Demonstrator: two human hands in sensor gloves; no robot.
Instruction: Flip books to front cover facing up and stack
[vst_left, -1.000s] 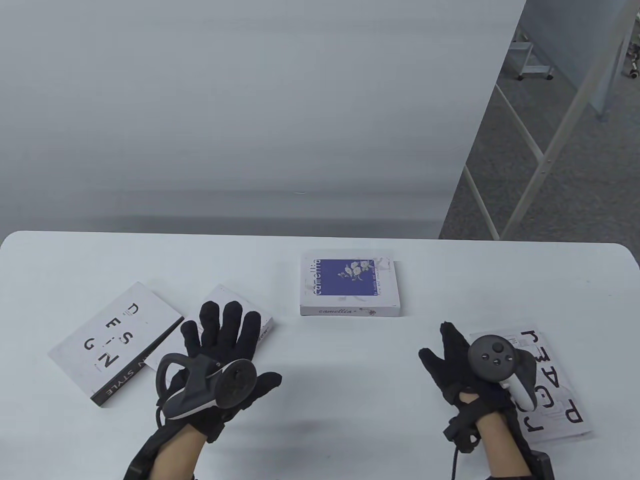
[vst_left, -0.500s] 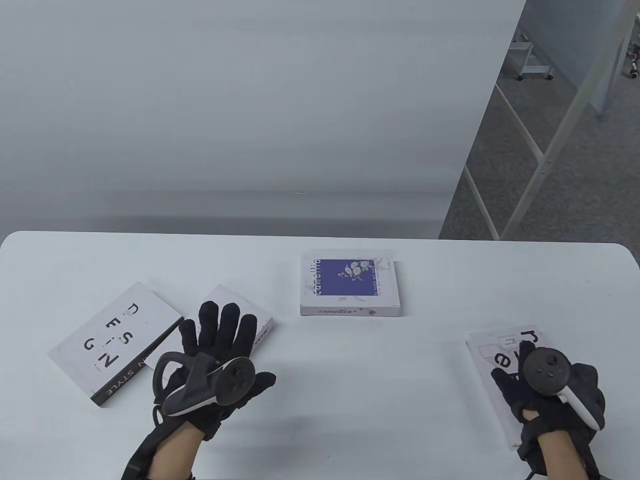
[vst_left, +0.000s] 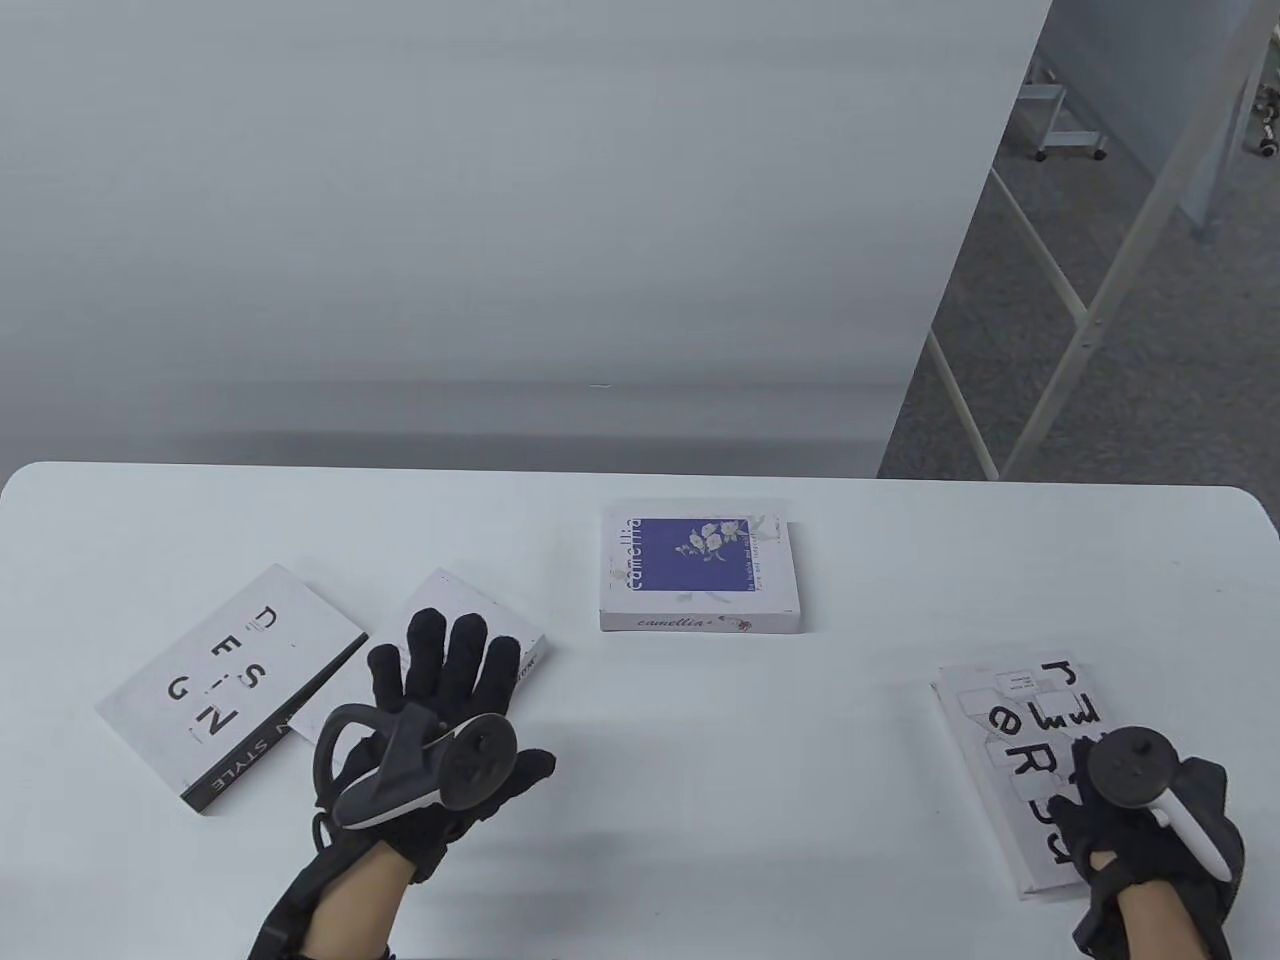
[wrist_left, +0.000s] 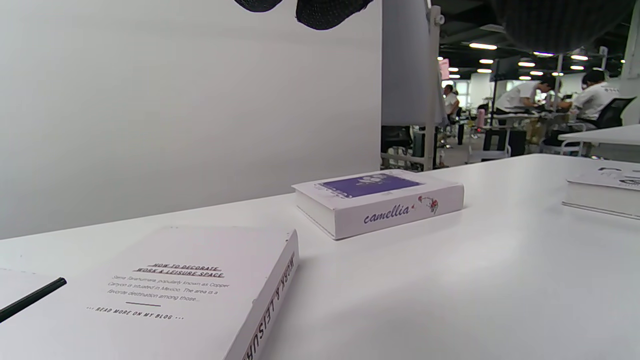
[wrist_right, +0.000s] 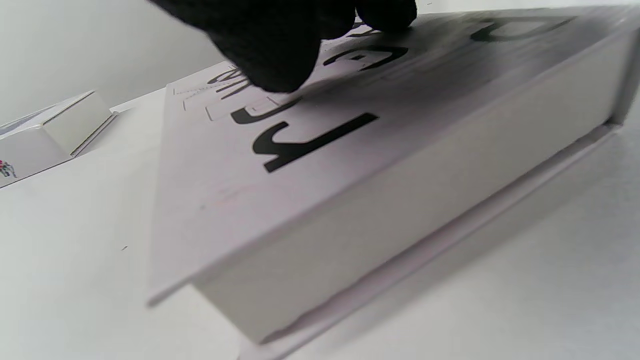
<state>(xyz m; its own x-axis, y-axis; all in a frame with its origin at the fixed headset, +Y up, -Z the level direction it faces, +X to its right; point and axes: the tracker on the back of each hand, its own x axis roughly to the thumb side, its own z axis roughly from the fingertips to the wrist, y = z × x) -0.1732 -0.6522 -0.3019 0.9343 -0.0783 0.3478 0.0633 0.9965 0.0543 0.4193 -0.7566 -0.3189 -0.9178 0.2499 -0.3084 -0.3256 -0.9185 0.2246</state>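
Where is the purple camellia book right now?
In the table view the camellia book lies flat near the middle of the table, toward its far edge, apart from both hands, with the Work & Leisure book to its left.

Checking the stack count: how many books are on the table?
4. DESIGN book far left; white book under the left hand; camellia book at centre; lettered book at right, under the right hand. None stacked; none seems hidden.
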